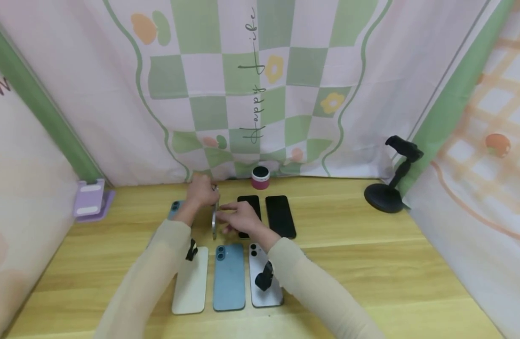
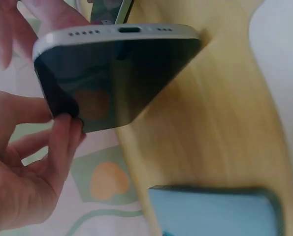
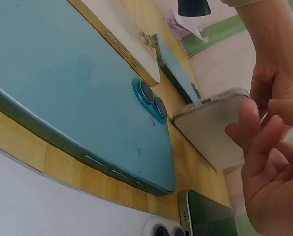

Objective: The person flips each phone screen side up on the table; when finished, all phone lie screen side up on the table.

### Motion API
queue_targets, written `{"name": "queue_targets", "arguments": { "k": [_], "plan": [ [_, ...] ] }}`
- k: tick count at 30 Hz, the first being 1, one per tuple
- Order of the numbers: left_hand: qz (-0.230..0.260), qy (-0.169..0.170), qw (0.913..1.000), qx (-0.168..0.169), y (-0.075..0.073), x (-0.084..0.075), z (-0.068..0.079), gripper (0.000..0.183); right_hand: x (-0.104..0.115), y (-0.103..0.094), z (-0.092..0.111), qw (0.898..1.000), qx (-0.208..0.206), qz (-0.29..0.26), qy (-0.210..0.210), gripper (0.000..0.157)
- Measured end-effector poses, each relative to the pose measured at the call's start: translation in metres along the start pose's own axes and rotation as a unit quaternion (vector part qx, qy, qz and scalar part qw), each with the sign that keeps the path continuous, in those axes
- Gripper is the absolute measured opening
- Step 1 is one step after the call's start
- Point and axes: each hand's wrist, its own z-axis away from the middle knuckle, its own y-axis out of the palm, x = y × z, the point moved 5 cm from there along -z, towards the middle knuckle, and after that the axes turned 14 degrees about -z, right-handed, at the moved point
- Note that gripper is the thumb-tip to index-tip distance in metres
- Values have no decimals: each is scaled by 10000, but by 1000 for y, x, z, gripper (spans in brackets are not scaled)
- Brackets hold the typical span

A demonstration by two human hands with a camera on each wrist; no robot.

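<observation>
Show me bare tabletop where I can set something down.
Bare wood lies on the right, between the rightmost black phone and the black stand, and on the left, between the purple stand and the left sleeve. The middle is crowded: the held phone is amid the flat phones.

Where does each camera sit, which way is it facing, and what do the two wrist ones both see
Head: worn on the head, looking forward and down at the table; left hand, right hand and both sleeves show.
Left wrist: worn there, facing the dark side of the held phone; parts of both hands show.
Right wrist: worn there, facing that phone's pale side; both hands and the left forearm show.
Shared by the wrist views: that phone and both hands.
</observation>
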Motion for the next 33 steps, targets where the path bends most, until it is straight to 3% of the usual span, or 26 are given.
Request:
{"name": "queue_targets", "arguments": {
  "k": [4, 8, 16, 25, 27, 29, 33],
  "plan": [
    [657, 0, 9978, -79, 8, 4, 0, 50, 0, 2, 1, 9999, -103, -108, -57, 47],
    [948, -118, 9947, -387, 15, 5, -2, 45, 2, 2, 2, 9992, -303, 152, -195, 48],
    [1492, -150, 9871, -561, 25, 2, -2, 41, 5, 0, 3, 9969, -668, 412, -71, 51],
    [2563, -267, 9658, -300, 40, 9, 3, 36, 3, -8, 2, 9959, -685, 551, 208, 50],
    [2636, -209, 9640, -291, 42, 14, 5, 38, 1, -8, 2, 9963, -638, 532, 227, 50],
    [2486, -19, 9682, -288, 42, 19, 7, 43, 0, -8, 3, 9964, -588, 568, 236, 51],
    [1722, 761, 9821, -90, 41, 29, 12, 50, -6, -7, 3, 9964, -483, 634, 286, 51]
  ]
}}
